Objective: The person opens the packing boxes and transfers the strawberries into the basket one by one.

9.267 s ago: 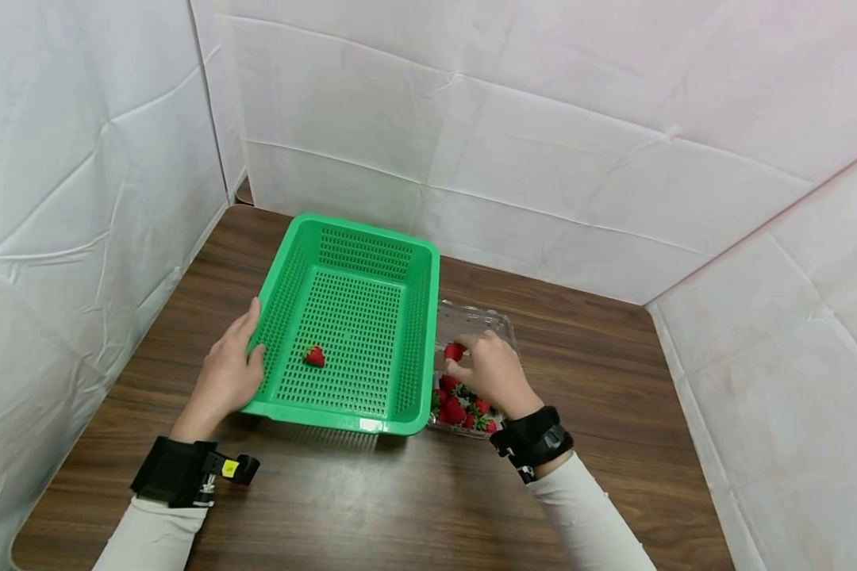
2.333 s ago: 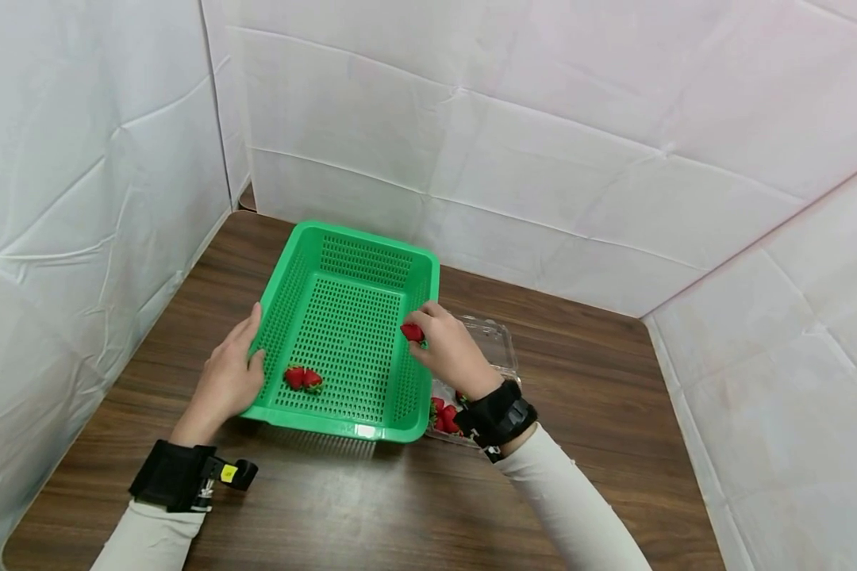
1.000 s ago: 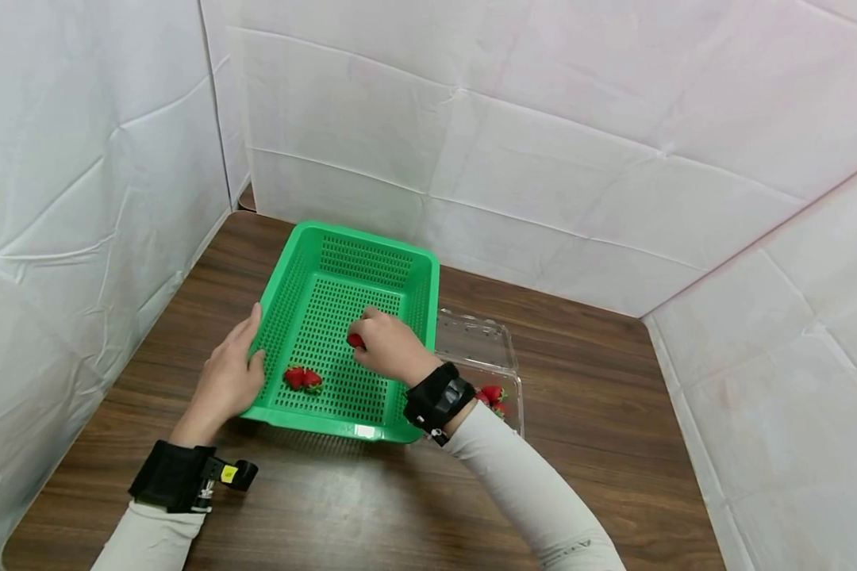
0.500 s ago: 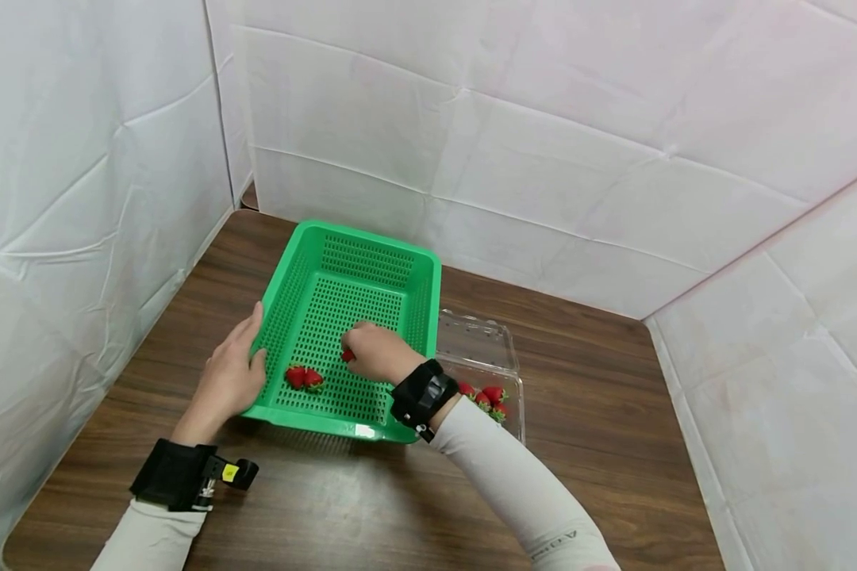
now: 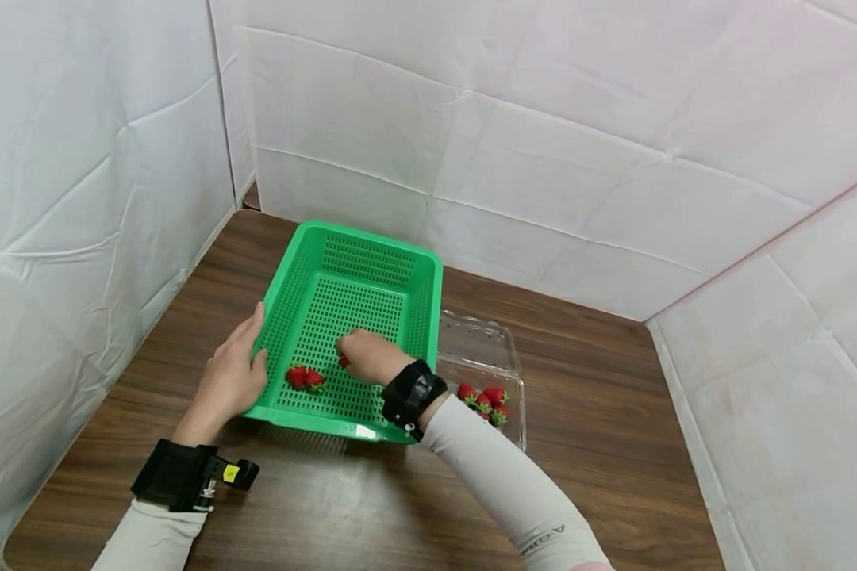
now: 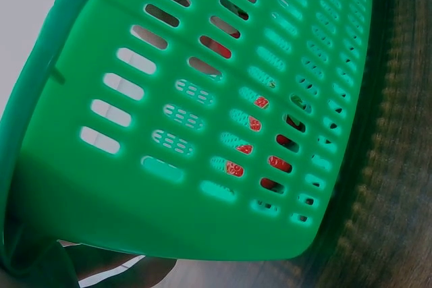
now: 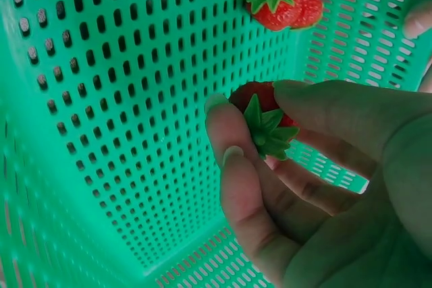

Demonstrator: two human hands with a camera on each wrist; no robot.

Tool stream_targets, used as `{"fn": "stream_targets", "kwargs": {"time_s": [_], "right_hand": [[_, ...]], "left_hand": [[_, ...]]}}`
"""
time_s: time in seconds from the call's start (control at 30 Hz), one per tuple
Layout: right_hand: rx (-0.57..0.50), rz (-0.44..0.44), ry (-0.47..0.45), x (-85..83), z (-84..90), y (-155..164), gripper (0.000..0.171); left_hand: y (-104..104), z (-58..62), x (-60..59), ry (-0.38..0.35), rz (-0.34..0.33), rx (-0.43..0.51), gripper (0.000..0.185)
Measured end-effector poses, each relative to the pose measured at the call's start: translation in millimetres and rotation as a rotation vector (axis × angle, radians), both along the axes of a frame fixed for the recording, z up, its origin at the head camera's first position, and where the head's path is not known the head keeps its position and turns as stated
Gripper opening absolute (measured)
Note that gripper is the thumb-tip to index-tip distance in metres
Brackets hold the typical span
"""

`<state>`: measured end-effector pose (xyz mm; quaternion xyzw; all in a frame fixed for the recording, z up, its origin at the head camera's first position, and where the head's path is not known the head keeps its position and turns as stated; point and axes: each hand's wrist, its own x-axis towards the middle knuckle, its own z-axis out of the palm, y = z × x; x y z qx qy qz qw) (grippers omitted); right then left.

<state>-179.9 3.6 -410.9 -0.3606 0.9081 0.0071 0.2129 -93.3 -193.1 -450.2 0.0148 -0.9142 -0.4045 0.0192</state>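
Note:
A green perforated plastic basket stands on the table. My left hand grips its left side, thumb over the rim and fingers along the outer wall. In the right wrist view, my right hand pinches a strawberry between thumb and fingertips, its green leaves facing the camera. That hand is inside the basket, low over the slotted floor. Two strawberries lie side by side on the floor near the left wall; red patches of strawberry show through the slots in the left wrist view.
Right of the basket sits a clear plastic clamshell box, lid folded back, with several strawberries in it. The right forearm passes over its near left part. White sheeting walls off the brown wooden table at the back and sides.
Earlier one strawberry lay in the basket, then two. My right hand has carried another from the clamshell over the rim, leftward and down into the basket. My left hand keeps its grip.

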Motion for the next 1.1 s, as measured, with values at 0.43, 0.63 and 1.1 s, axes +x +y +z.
{"fn": "stream_targets", "kwargs": {"time_s": [0.43,0.63,1.1], "right_hand": [[-0.019,0.000,-0.017,-1.2,-9.6,-2,0.036],[-0.009,-0.021,-0.030,0.3,-8.0,-2,0.039],[-0.072,0.014,-0.005,3.7,15.0,7,0.035]], "left_hand": [[1,-0.1,-0.5,0.003,-0.003,0.004,0.069],[0,-0.8,-0.8,0.005,-0.001,0.005,0.069],[0,-0.5,-0.2,0.016,0.011,0.000,0.069]]}}
